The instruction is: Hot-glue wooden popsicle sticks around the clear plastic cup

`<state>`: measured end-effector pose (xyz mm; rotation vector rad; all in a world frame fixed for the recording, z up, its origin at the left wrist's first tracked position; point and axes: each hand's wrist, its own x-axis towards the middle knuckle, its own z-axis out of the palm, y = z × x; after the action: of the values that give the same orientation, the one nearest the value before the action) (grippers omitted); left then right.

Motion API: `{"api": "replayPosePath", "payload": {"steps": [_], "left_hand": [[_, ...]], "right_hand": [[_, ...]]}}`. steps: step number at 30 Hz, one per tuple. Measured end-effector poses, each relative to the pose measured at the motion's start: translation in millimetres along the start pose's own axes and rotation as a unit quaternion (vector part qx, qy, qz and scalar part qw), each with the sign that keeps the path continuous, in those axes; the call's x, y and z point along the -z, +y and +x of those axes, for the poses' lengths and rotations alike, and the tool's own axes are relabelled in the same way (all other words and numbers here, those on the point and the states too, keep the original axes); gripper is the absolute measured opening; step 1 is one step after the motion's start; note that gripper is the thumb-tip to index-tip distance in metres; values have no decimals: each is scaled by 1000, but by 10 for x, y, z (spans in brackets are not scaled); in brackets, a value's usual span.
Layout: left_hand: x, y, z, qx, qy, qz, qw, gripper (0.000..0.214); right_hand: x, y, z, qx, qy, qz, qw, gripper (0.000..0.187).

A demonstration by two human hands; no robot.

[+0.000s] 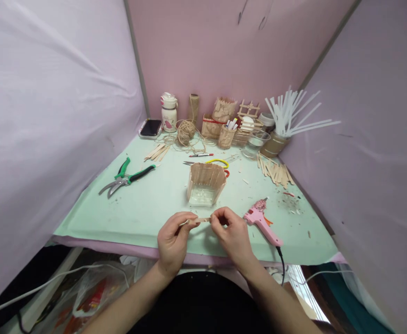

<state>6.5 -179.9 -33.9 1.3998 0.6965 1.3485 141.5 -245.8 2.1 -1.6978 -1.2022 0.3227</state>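
Between my two hands a short wooden craft stick (203, 220) is held level above the table's front part. My left hand (174, 239) pinches its left end between thumb and fingers. At the right end, the thumb and index finger of my right hand (234, 235) are closed on it. Just beyond my hands stands a small box with craft-stick walls (207, 175) and a clear base; its near side is low or open. To the right of my right hand lies a pink glue gun (261, 220), its nozzle pointing away.
Green-handled pruning shears (125, 178) lie at left. Yellow-handled scissors (219, 161) rest behind the box. Loose craft sticks (276, 170) spread at right. Along the back stand a bottle (169, 113), a twine ball (185, 131), a water cup (255, 144) and white glue sticks (290, 111).
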Motion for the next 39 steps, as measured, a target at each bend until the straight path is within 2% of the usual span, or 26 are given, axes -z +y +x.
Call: {"api": "replayPosePath", "payload": {"steps": [3, 5, 9, 12, 14, 17, 20, 23, 26, 31, 35, 39], "left_hand": [[14, -9, 28, 74, 34, -54, 995, 12], [51, -6, 53, 101, 51, -74, 991, 15], [179, -16, 79, 67, 76, -51, 994, 11], [275, -51, 58, 32, 96, -12, 995, 9], [320, -74, 33, 41, 96, 0, 995, 8], [357, -75, 4, 78, 86, 4, 993, 9], [373, -25, 6, 85, 70, 34, 993, 13], [398, 34, 24, 62, 38, 80, 994, 13], [444, 45, 27, 23, 23, 120, 992, 12], [503, -20, -18, -46, 13, 179, 983, 8], [501, -45, -52, -94, 3, 193, 977, 8], [501, -50, -63, -93, 0, 196, 976, 9]], "right_hand": [[291, -27, 36, -10, -30, -22, 999, 27], [539, 16, 53, -14, -25, -82, 996, 35], [980, 302, 0, -17, -16, -245, 969, 28], [1163, 589, -140, -7, -7, -350, 937, 46], [1210, 743, -234, -14, -18, -398, 917, 59], [1192, 880, -282, -40, -39, -413, 909, 67], [1122, 921, -212, -56, -32, -392, 918, 68], [1095, 885, -126, -83, -21, -350, 933, 63], [1168, 776, -113, -114, -15, -303, 946, 57], [1262, 525, -270, -134, -58, -147, 978, 46], [983, 318, -390, -67, -95, -43, 992, 37], [571, 107, -386, 26, -132, -26, 991, 22]]}}
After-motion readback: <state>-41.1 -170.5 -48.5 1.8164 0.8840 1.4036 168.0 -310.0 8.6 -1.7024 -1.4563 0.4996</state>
